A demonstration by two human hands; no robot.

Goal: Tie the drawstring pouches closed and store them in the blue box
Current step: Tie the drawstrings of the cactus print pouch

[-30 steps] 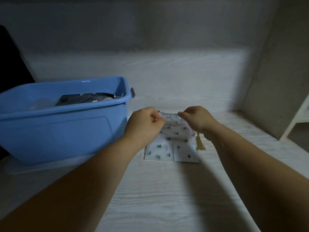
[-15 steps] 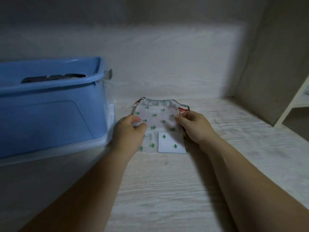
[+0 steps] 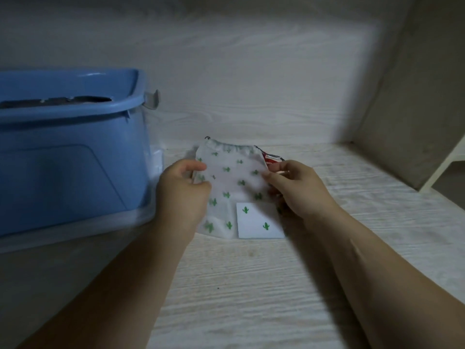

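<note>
From the head camera, a cactus-print drawstring pouch (image 3: 231, 182) lies in the middle of the frame on a pale wood-grain tabletop (image 3: 251, 285), just right of the blue box (image 3: 68, 157). The pouch is white fabric dotted with small green cacti. Its top hem, at the far edge, is gathered into small puckers, and a short dark cord end (image 3: 207, 138) sticks out at its upper left corner. A brighter white rectangle (image 3: 259, 220) with two cacti sits at the pouch's lower right corner; whether it is a patch or a separate piece cannot be told.

The left hand (image 3: 181, 195) comes in from the lower left and pinches the pouch's left edge between thumb and curled fingers. The right hand (image 3: 299, 190) comes in from the lower right and pinches the right edge, its forefinger lying on the printed cloth.

A bit of red-and-white patterned fabric (image 3: 270, 158) peeks out behind the pouch's upper right corner, beside the right thumb.

The blue box fills the left of the frame, has a grey latch (image 3: 153, 99) at its right end and rests on a clear plastic lid (image 3: 75, 230). A dark item (image 3: 57, 100) shows just above its rim.
</note>
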